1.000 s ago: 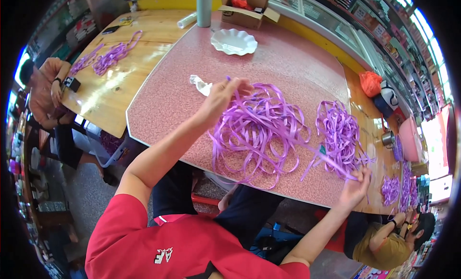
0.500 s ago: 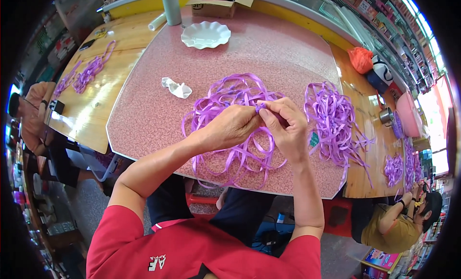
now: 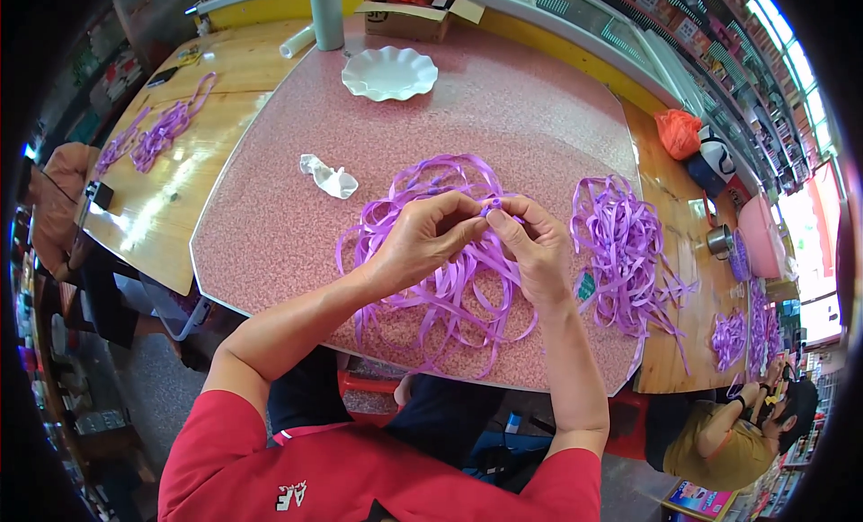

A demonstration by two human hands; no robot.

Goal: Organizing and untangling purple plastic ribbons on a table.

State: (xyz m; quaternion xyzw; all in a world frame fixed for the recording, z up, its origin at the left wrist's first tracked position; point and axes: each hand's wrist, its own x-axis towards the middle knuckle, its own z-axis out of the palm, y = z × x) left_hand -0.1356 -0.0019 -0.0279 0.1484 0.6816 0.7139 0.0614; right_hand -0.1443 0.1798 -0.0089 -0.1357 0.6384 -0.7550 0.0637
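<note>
The left hand (image 3: 430, 229) and the right hand (image 3: 539, 246) are brought together at the middle of the view, and a small bunched piece of purple ribbon (image 3: 491, 207) is pinched between the thumb and fingers of both. The piece is held above the speckled pink tabletop (image 3: 256, 239), over the far part of a loose ribbon pile (image 3: 440, 308). Its long axis seems to be laid sideways, from one set of fingertips to the other; which end leads cannot be told, as it is small and partly covered. In the pile, the loops are curled in every direction. To the right, a denser ribbon bundle (image 3: 622, 243) is stretched lengthwise from the far side toward the near edge, its loose tails pointed nearer and to the right. A crumpled white tissue (image 3: 328, 177) is seen to the left, and farther off, a white scalloped dish (image 3: 388, 73).
</note>
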